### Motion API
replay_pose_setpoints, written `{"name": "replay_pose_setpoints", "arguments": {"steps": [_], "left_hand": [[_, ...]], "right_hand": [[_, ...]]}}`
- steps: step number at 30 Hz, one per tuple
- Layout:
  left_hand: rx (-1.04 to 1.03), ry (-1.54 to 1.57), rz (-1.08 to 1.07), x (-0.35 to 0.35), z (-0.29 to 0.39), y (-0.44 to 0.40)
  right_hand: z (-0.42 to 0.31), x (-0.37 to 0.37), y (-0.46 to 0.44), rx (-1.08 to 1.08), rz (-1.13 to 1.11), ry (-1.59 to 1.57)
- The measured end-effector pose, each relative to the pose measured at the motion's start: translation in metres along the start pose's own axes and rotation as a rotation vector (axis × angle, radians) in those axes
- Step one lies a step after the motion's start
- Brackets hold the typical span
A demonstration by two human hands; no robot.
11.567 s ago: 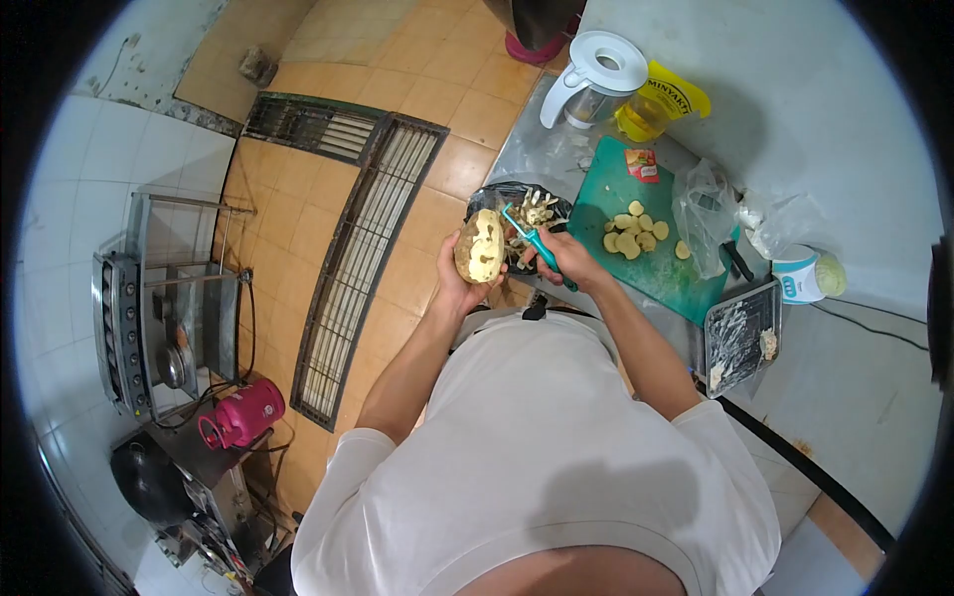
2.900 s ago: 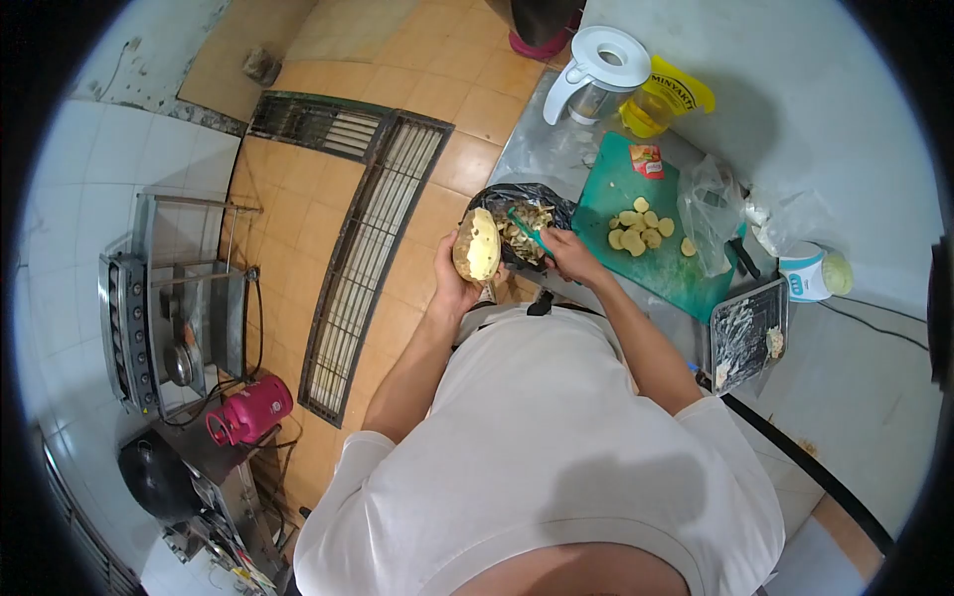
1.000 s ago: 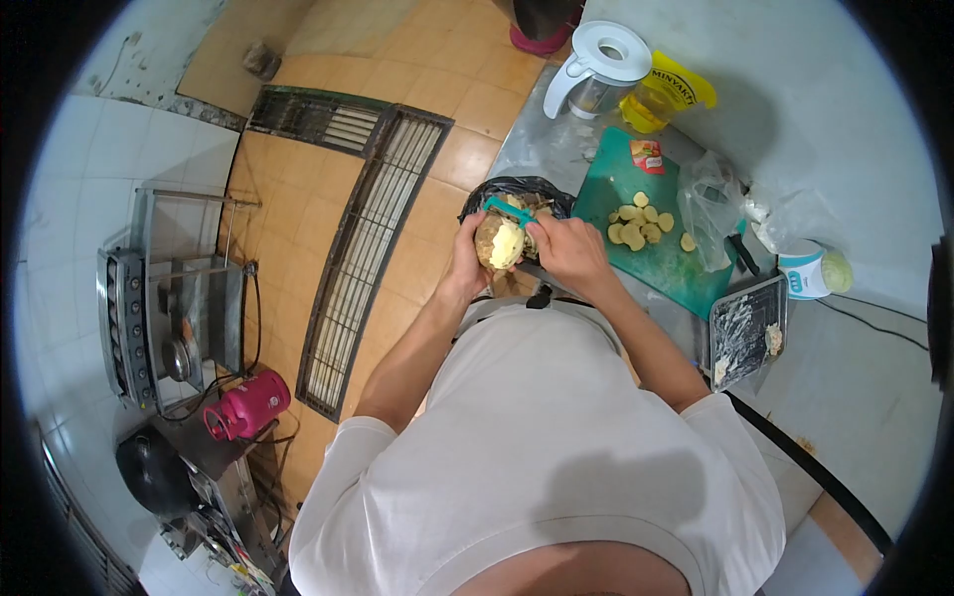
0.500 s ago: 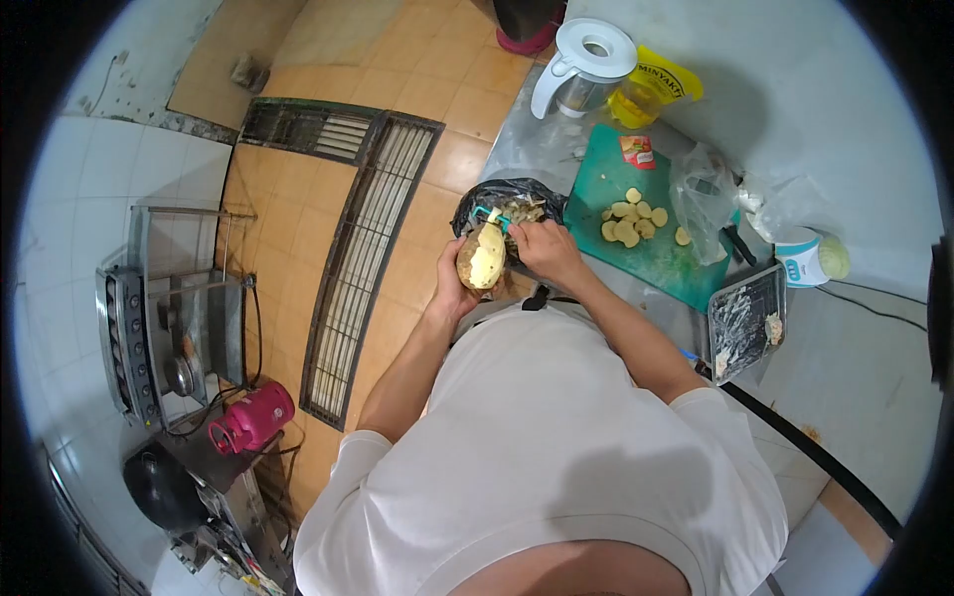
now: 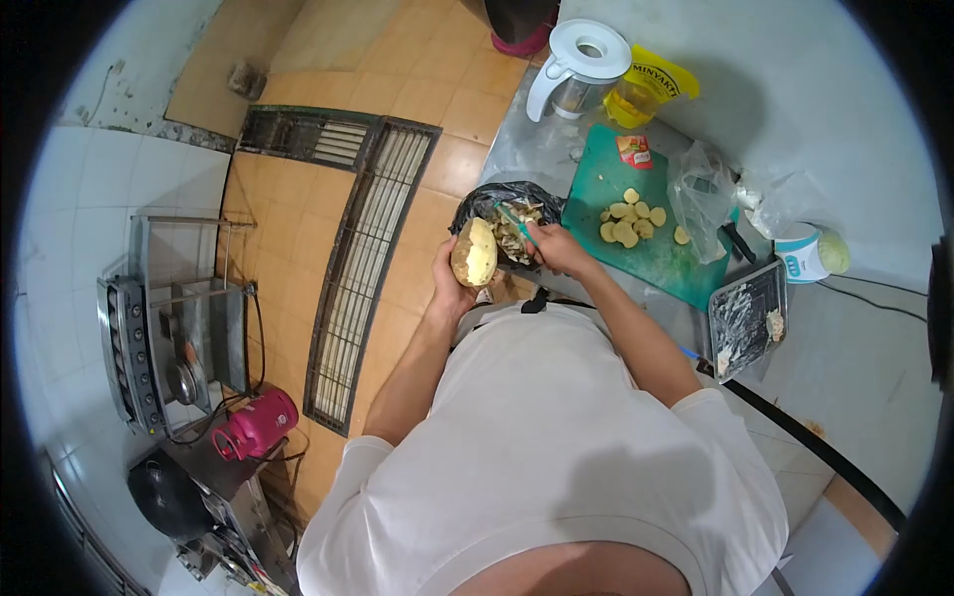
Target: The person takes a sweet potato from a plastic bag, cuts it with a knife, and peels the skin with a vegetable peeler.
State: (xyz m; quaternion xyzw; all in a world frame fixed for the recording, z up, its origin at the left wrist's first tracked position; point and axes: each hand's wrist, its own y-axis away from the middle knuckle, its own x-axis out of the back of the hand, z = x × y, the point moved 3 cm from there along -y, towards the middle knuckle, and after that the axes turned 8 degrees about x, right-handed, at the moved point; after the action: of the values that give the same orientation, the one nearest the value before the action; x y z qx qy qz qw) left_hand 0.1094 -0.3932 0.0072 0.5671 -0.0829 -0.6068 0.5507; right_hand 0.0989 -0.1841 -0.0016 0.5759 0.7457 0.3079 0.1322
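Note:
A partly peeled potato (image 5: 475, 252) is held in my left hand (image 5: 449, 283), its yellow flesh showing on one side and brown skin on the other. My right hand (image 5: 557, 248) grips a green peeler (image 5: 517, 221), which is apart from the potato and over a black plastic bag (image 5: 494, 195). Peelings (image 5: 513, 238) lie in the open bag. On the green cutting board (image 5: 608, 169) to the right sit several pale potato slices (image 5: 628, 221).
Beyond the board stand a white-lidded pitcher (image 5: 588, 55) and a yellow oil pouch (image 5: 646, 89). A clear plastic bag (image 5: 696, 199), a knife handle (image 5: 737, 241) and a metal tray (image 5: 745, 318) are at the right. A floor grate (image 5: 370, 258) and pink gas cylinder (image 5: 256, 424) are left.
The peeler has come away from the potato and moved right over the black bag with my right hand. My left hand still holds the potato, slightly lower.

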Motion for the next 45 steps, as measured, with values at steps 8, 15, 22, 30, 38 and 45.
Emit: {"name": "replay_pose_setpoints", "arguments": {"steps": [8, 15, 22, 30, 38, 45], "left_hand": [[0.0, 0.018, -0.022, -0.007, 0.004, -0.003], [-0.016, 0.027, -0.065, -0.022, 0.008, -0.002], [0.059, 0.03, -0.132, -0.044, 0.016, 0.003], [0.074, 0.144, -0.058, -0.054, 0.019, 0.002], [0.102, 0.146, -0.055, -0.045, 0.014, -0.002], [0.098, 0.083, -0.025, -0.041, 0.003, 0.008]], "right_hand": [[-0.011, 0.004, 0.031, -0.062, -0.222, -0.653], [-0.057, 0.006, 0.055, 0.637, 0.115, 0.147], [-0.077, -0.009, 0.079, 0.97, 0.36, 0.788], [-0.083, -0.015, 0.086, 1.001, 0.435, 0.749], [-0.083, -0.014, 0.075, 0.691, 0.37, 0.753], [-0.074, -0.007, 0.049, 0.583, 0.418, 0.779]]}}
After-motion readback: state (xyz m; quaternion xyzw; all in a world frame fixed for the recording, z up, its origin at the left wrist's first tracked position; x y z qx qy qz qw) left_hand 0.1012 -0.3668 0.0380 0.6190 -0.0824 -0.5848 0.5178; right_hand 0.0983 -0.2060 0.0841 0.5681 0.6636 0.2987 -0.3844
